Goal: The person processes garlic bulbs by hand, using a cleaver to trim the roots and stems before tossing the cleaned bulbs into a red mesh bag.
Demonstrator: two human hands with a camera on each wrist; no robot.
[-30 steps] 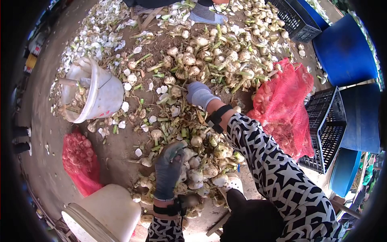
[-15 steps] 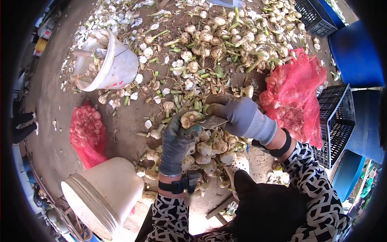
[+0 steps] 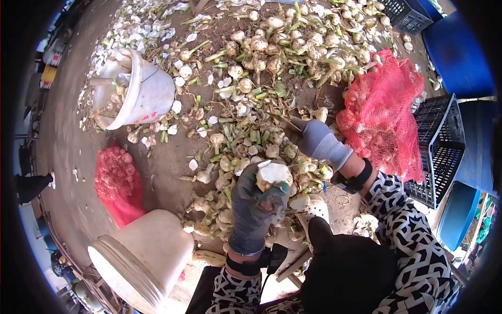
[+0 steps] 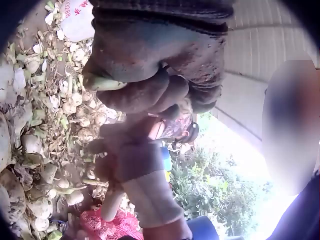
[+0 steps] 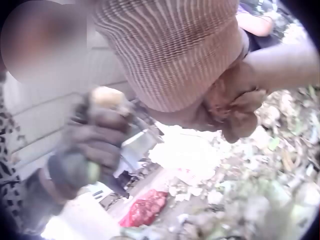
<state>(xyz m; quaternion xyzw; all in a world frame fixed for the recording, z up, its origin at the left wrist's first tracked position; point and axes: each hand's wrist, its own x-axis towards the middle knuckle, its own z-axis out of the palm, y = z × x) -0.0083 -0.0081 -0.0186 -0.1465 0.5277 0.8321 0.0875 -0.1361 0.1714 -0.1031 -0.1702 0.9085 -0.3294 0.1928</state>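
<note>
My gloved left hand (image 3: 256, 206) grips a garlic bulb (image 3: 274, 175), its flat white face turned up, over a heap of garlic (image 3: 225, 183). To its right and farther forward, my gloved right hand (image 3: 317, 138) holds a knife (image 3: 282, 119), the thin blade pointing forward and left, apart from the bulb. In the left wrist view the left glove (image 4: 150, 65) has its fingers curled, and the blurred right hand (image 4: 135, 155) is beyond. The right wrist view catches the bulb's pale top (image 5: 107, 97) above the left fingers.
A bigger garlic pile (image 3: 314, 52) lies ahead among trimmings. A tipped white bucket (image 3: 151, 89) is at left, with a red net bag (image 3: 117, 180) and a pale bucket (image 3: 141, 256) nearer. At right stand another red net bag (image 3: 381, 115), a black crate (image 3: 439, 152) and blue tubs (image 3: 460, 57).
My right hand came back from the far pile to the left hand, the knife blade at the garlic bulb, then drew away right. The bulb in my left hand now shows a white face upward.
</note>
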